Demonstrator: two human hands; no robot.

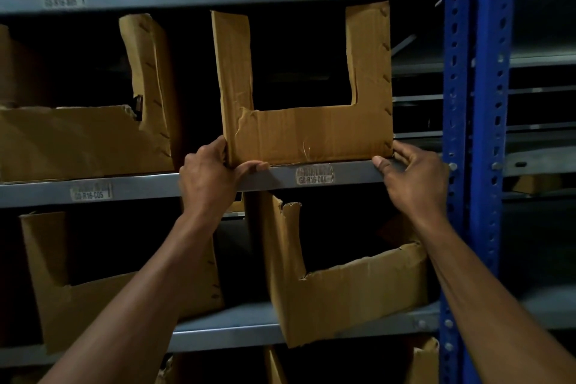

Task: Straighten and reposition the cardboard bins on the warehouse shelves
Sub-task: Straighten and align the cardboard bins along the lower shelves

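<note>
Reading left to right: my left hand [207, 171] grips the lower left corner of the brown U-cut cardboard bin [307, 137] on the grey steel shelf [280, 173]; my right hand [411, 174] curls round its lower right corner (fingers partly hidden). The bin sits between both hands, long axis along the shelf edge, so neither hand is nearer. I count five bins fully visible.

Your left hand [209, 176] grips the lower left corner of the cut-front cardboard bin [307, 134]. Your right hand [413, 176] holds its lower right corner. Bin sits upright on the grey shelf [343, 173].
</note>
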